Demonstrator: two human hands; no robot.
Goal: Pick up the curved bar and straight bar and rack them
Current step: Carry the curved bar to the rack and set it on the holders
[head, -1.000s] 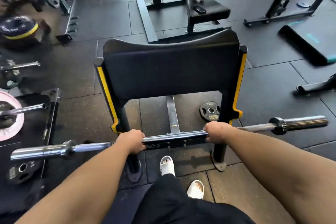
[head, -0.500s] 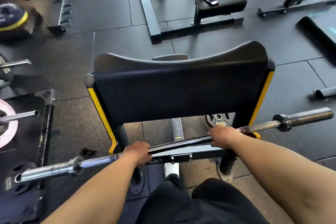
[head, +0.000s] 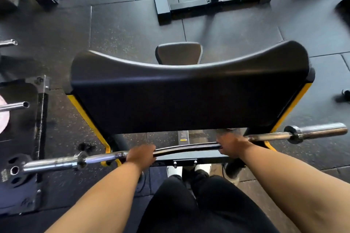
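Chrome curved bar (head: 186, 150) is clasped overhand by left hand (head: 141, 155) and right hand (head: 231, 144); keep it level; clear the preacher pad (head: 189, 100) before racking

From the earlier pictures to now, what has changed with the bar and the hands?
The view has tipped further down over the padded bench. Against the bench, the curved bar sits a little higher and nearer the pad's lower edge. The left hand and right hand stayed closed on it; nothing was released.
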